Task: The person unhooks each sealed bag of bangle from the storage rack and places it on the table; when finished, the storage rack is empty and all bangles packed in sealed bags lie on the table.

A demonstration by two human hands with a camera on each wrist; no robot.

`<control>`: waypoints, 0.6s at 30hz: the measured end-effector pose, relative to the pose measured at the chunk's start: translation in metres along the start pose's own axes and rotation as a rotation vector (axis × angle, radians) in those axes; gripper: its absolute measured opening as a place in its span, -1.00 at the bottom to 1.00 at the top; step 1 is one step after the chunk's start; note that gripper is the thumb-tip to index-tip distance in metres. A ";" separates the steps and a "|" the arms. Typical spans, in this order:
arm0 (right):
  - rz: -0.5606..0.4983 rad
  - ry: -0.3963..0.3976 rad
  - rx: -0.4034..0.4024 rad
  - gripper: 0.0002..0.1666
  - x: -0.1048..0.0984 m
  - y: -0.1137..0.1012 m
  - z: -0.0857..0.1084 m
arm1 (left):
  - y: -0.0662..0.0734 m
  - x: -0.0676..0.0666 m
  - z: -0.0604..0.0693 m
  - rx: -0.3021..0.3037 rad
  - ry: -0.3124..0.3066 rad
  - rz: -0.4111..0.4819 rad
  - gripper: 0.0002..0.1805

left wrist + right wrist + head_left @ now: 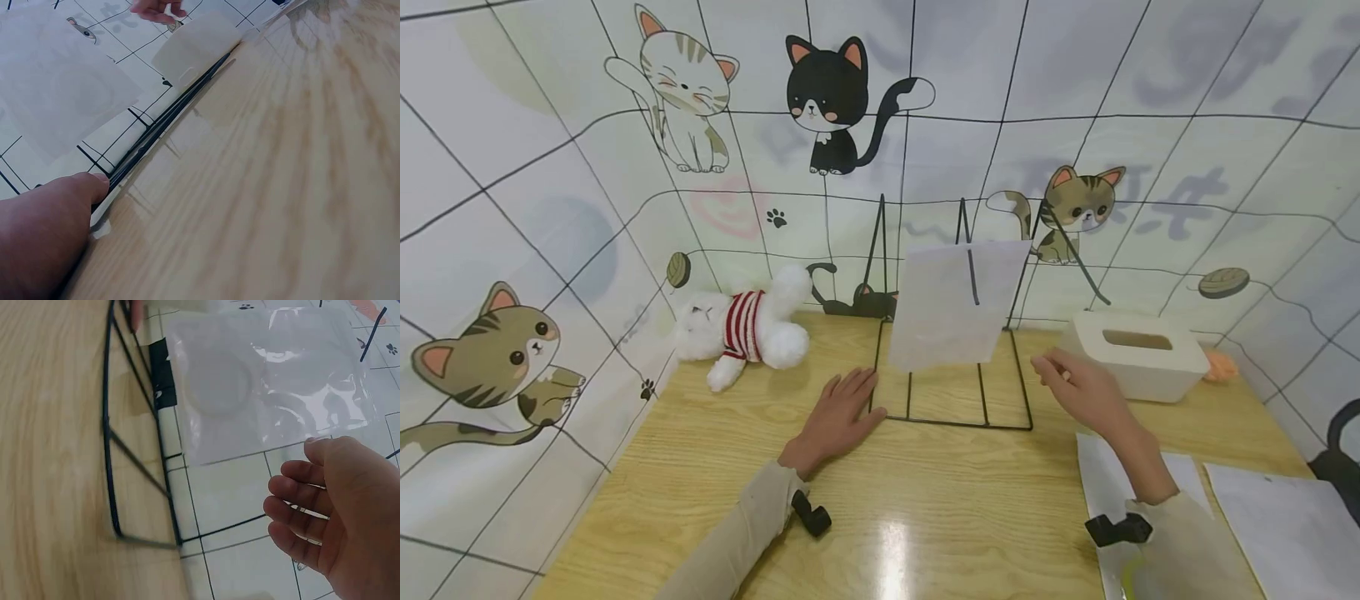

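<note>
A black wire rack [955, 423] with upright prongs stands on the wooden table near the back wall. From one of its middle prongs hangs a flat, clear-whitish plastic packet [951, 312]; a faint ring shape shows through it in the right wrist view. My left hand [838, 414] lies with extended fingers at the rack base's left front corner, thumb [87, 186] against the wire. Just right of the rack, my right hand [1086, 392] is raised, its fingers loosely curled with nothing in them. Its thumb tip [315, 447] is close to the packet's edge; whether they touch, I cannot tell.
A white plush toy [782, 342] in a red-striped top lies left of the rack. Behind my right hand stands a white tissue box [1150, 375] with a peach-coloured object [1221, 367] beside it. Flat plastic packets [1292, 525] lie at the front right. Cat-patterned cloth surrounds the table.
</note>
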State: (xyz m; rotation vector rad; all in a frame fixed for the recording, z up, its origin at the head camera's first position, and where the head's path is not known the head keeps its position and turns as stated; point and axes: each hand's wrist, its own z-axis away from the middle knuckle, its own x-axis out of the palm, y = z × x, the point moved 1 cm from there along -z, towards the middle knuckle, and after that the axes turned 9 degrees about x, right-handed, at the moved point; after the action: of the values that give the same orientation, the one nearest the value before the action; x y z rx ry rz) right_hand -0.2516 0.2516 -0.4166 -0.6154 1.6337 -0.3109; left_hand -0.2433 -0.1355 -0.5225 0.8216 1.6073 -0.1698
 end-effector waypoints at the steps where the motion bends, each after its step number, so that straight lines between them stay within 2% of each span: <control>1: -0.026 0.016 -0.004 -0.59 0.003 -0.005 -0.004 | 0.001 0.000 0.000 -0.003 -0.005 0.004 -0.23; 5: -0.127 0.122 -0.042 -0.63 0.013 -0.025 -0.018 | 0.000 0.000 0.001 0.000 -0.003 -0.001 -0.22; 8: -0.219 0.219 -0.038 -0.64 0.019 -0.039 -0.027 | -0.001 0.001 0.002 0.003 0.002 -0.003 -0.23; 13: -0.443 0.388 0.084 -0.54 0.025 -0.058 -0.038 | -0.002 0.000 0.002 -0.001 -0.002 -0.003 -0.23; 16: -0.590 0.482 0.138 -0.54 0.028 -0.067 -0.043 | -0.003 0.001 0.001 -0.002 -0.003 0.001 -0.22; 18: -0.649 0.528 0.167 -0.59 0.027 -0.075 -0.044 | -0.003 0.002 0.001 -0.003 -0.007 -0.001 -0.22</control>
State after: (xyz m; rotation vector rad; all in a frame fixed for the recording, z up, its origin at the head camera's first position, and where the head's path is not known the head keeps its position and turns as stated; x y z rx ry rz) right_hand -0.2803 0.1689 -0.3922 -0.9832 1.8363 -1.1518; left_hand -0.2441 -0.1375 -0.5254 0.8164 1.6009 -0.1710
